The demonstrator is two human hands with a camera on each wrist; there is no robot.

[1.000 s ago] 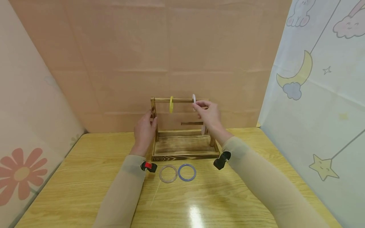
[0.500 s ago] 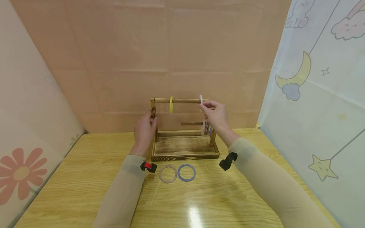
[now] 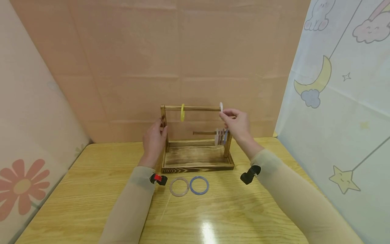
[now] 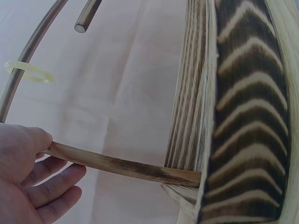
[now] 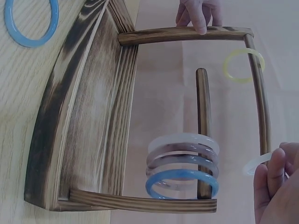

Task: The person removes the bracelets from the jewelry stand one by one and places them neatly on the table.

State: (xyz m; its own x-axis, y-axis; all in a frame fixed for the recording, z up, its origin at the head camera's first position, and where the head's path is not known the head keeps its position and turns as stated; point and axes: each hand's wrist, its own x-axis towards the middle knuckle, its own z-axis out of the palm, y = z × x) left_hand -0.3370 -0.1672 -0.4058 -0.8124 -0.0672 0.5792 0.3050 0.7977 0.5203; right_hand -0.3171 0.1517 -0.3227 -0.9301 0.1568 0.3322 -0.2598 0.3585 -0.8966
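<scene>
A dark-grained wooden bangle rack (image 3: 198, 168) stands on the table. My left hand (image 3: 153, 140) holds its left upright between thumb and fingers. At the right end of the rack's top bar, my right hand (image 3: 239, 125) pinches a white bangle (image 3: 221, 106). The fingers hide part of that bangle and the bar's tip, so whether it still encircles the bar I cannot tell. A yellow bangle (image 3: 182, 113) hangs on the same bar, left of its middle. Several bangles, white, brownish, grey and blue (image 5: 182, 175), hang together on the lower peg by the right upright.
Two loose bangles, one pinkish (image 3: 179, 187) and one blue (image 3: 199, 185), lie flat side by side in front of the rack. A brown backdrop (image 3: 137, 67) rises behind the table, with printed panels at both sides.
My right hand has slid the white bangle rightward along the top bar to its end, uncovering the bangles on the lower peg. My left hand stays on the upright.
</scene>
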